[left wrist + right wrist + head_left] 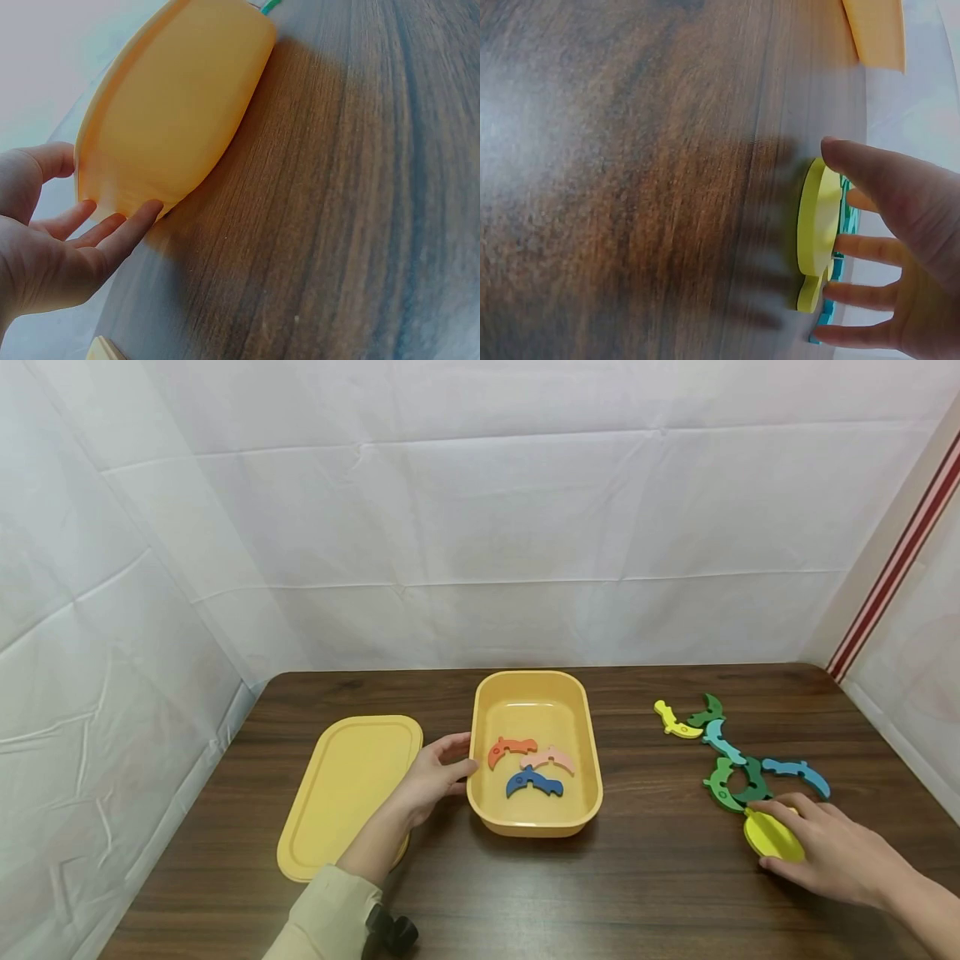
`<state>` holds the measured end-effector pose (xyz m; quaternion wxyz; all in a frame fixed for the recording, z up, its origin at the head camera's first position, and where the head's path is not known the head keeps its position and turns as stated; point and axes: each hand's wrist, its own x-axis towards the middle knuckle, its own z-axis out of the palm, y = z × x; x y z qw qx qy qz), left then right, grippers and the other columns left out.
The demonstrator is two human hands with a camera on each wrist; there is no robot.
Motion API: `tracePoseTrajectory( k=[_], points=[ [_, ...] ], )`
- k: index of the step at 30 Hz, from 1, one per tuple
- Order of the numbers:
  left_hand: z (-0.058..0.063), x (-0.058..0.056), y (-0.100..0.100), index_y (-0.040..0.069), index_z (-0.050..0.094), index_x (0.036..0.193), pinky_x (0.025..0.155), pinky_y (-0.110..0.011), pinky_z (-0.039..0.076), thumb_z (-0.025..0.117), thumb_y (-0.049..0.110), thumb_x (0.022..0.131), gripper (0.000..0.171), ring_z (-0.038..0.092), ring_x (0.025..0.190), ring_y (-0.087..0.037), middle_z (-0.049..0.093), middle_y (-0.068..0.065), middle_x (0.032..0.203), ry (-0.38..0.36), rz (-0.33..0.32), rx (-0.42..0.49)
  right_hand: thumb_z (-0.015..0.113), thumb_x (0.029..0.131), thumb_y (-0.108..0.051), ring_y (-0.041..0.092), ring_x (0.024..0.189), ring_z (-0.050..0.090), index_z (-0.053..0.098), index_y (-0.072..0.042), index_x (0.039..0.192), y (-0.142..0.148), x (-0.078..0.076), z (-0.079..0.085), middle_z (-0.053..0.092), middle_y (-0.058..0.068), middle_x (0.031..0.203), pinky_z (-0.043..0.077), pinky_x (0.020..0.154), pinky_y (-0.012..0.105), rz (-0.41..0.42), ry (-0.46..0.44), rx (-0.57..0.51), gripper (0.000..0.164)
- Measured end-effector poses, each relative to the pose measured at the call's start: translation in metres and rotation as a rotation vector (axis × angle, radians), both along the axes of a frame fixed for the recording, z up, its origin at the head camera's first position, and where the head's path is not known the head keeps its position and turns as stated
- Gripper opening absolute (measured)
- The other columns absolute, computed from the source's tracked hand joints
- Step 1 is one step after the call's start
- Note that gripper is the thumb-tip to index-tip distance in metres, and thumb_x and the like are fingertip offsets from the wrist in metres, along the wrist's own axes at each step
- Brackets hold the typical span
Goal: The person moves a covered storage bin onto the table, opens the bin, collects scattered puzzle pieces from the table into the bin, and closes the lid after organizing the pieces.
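My left hand (438,772) is at the left side of a yellow rectangular box (536,828). Its extended fingers touch the outer wall, and the thumb is at the rim. Inside lie three flat notched curved pieces: orange (512,748), pink (555,758) and dark blue (534,782). On the right, my right hand (836,852) is over a thick yellow rounded piece (819,217) with a small knob. Its fingers are spread and nearly straight, with thumb and index finger at opposite edges of the piece, which sits close to the table.
A flat yellow lid (352,785) lies left of the box, partly under the left forearm. Beyond the right hand are several curved pieces: yellow (678,723), green (720,785), teal (722,742) and blue (798,772). White cloth (450,527) hangs behind the wooden table (637,893).
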<state>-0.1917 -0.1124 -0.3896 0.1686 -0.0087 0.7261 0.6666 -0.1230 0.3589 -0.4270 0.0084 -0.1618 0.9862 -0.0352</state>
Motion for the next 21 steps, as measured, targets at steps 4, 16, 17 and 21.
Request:
tracePoseTrajectory(
  k=[4, 16, 17, 21],
  points=[
    [-0.016, -0.009, -0.002, 0.001, 0.04, 0.136, 0.082, -0.039, 0.053, 0.056, 0.005, 0.088, 0.05, 0.053, 0.113, -0.032, 0.042, -0.021, 0.137, -0.006, 0.011, 0.0, 0.072, 0.069, -0.053, 0.032, 0.081, 0.058, 0.054, -0.016, 0.124, 0.002, 0.0, -0.003, 0.055, 0.013, 0.111, 0.048, 0.052, 0.043, -0.006, -0.014, 0.003, 0.069],
    [-0.028, -0.014, -0.003, 0.002, 0.042, 0.135, 0.079, -0.038, 0.054, 0.057, 0.005, 0.088, 0.05, 0.056, 0.109, -0.029, 0.045, -0.019, 0.135, 0.006, 0.029, 0.007, 0.074, 0.067, -0.05, 0.033, 0.077, 0.056, 0.057, -0.015, 0.118, -0.003, -0.001, -0.005, 0.053, 0.013, 0.107, 0.047, 0.046, 0.041, -0.011, 0.03, 0.01, 0.064],
    [-0.028, -0.014, -0.003, 0.002, 0.042, 0.135, 0.079, -0.038, 0.054, 0.057, 0.005, 0.088, 0.05, 0.056, 0.109, -0.029, 0.045, -0.019, 0.135, 0.006, 0.031, 0.007, 0.075, 0.067, -0.049, 0.031, 0.077, 0.056, 0.057, -0.015, 0.117, -0.004, -0.001, -0.005, 0.053, 0.012, 0.107, 0.047, 0.046, 0.04, -0.008, 0.036, 0.005, 0.063],
    [-0.028, -0.014, -0.003, 0.002, 0.042, 0.135, 0.08, -0.038, 0.054, 0.057, 0.005, 0.088, 0.05, 0.056, 0.109, -0.029, 0.045, -0.019, 0.135, 0.007, 0.032, 0.008, 0.077, 0.067, -0.044, 0.027, 0.073, 0.056, 0.058, -0.013, 0.114, -0.005, -0.001, -0.004, 0.053, 0.012, 0.104, 0.047, 0.048, 0.038, 0.001, 0.048, -0.003, 0.059]
  ],
)
